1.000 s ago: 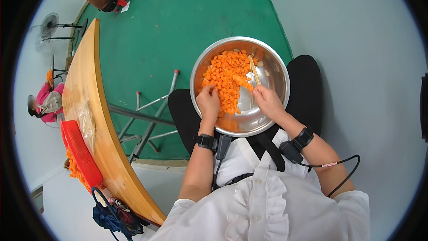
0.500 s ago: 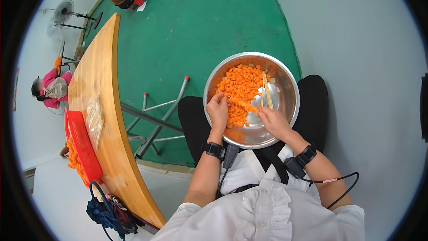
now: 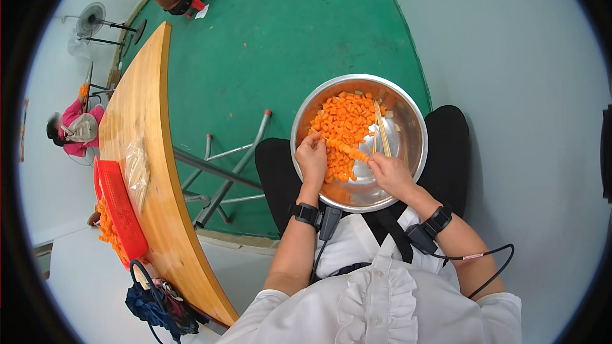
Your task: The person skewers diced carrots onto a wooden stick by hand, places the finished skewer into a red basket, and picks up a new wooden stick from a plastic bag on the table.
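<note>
A steel bowl (image 3: pixel 417 178) rests on my lap, with a heap of diced carrot (image 3: pixel 344 118) on its left side. Over the heap, a row of carrot pieces (image 3: pixel 347 148), apparently strung on a thin skewer, stretches between my hands. My left hand (image 3: pixel 312 160) pinches its left end. The fingers of my right hand (image 3: pixel 389 172) are closed at the right end; the stick inside is mostly covered. Several bare bamboo skewers (image 3: pixel 382 130) lean in the bowl just beyond my right hand.
To the left stands a wooden table (image 3: pixel 143 95) with a plastic bag of skewers (image 3: pixel 137 175), a red basket (image 3: pixel 121 207) and a dark blue bag (image 3: pixel 153 306) at its edge. Metal legs (image 3: pixel 239 159) stand on the green floor. A fan (image 3: pixel 91 20) and two people are farther off.
Both hands stay almost in place over the bowl. My right hand has shifted very slightly left, and the carrot row remains between them.
</note>
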`<state>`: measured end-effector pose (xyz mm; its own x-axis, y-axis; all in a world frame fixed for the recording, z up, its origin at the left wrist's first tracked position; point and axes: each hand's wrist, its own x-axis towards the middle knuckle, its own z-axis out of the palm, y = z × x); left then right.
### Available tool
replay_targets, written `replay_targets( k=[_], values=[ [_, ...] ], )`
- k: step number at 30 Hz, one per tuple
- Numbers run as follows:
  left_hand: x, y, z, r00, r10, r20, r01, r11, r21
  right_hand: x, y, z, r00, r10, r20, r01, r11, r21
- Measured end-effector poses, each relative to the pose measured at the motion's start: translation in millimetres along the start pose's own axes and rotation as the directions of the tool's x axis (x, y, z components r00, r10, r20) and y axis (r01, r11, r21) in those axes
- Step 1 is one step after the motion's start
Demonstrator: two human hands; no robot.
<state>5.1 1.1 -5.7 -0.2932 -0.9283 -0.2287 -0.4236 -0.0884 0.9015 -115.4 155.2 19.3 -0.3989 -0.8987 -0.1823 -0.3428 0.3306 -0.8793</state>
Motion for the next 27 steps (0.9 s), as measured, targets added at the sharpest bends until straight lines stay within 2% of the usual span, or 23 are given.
replay_targets(
  k=[6, 9, 12, 15, 16, 17, 18, 21, 24, 27],
  values=[
    [4.4, -15.5, 0.0, 0.999, -0.011, 0.041, 0.010, 1.000, 0.027, -0.5, -3.5, -2.2, 0.984, -0.162, -0.074, 0.142, 0.965, -0.221],
    [4.0, -13.5, -2.3, 0.998, 0.029, 0.064, -0.036, 0.994, 0.105, -0.8, -4.7, -3.0, 0.963, -0.255, -0.089, 0.219, 0.930, -0.297],
    [2.7, -9.2, -3.2, 0.995, 0.010, 0.095, -0.017, 0.997, 0.075, -1.0, -2.0, -1.5, 0.949, -0.301, -0.091, 0.254, 0.906, -0.339],
    [1.2, -6.2, -4.6, 0.993, 0.019, 0.119, -0.029, 0.996, 0.079, -0.8, 2.5, 3.9, 0.946, -0.278, -0.169, 0.230, 0.939, -0.255],
    [1.7, -7.3, -5.3, 0.991, 0.049, 0.125, -0.064, 0.991, 0.118, -0.5, 4.6, 6.1, 0.997, -0.013, -0.074, 0.022, 0.993, 0.120],
    [2.8, -8.7, -5.9, 0.988, 0.078, 0.133, -0.099, 0.983, 0.157, 0.0, 7.0, 7.8, 0.973, 0.205, 0.111, -0.233, 0.865, 0.445],
    [3.4, -10.7, -6.3, 0.984, 0.106, 0.143, -0.133, 0.972, 0.195, 0.5, 5.8, 7.2, 0.876, 0.331, 0.350, -0.482, 0.579, 0.657],
    [7.2, -17.5, -7.5, 0.973, 0.162, 0.167, -0.195, 0.959, 0.205, 1.1, 1.7, -4.2, 0.754, 0.300, 0.585, -0.647, 0.186, 0.739],
    [4.1, -9.5, -8.6, 0.973, 0.124, 0.194, -0.163, 0.966, 0.200, 2.8, 5.8, -7.0, 0.723, 0.284, 0.629, -0.669, 0.064, 0.740],
    [5.7, -14.6, -9.4, 0.968, 0.126, 0.217, -0.165, 0.971, 0.171, 1.4, 4.9, -5.3, 0.745, 0.319, 0.586, -0.655, 0.186, 0.733]
  ],
)
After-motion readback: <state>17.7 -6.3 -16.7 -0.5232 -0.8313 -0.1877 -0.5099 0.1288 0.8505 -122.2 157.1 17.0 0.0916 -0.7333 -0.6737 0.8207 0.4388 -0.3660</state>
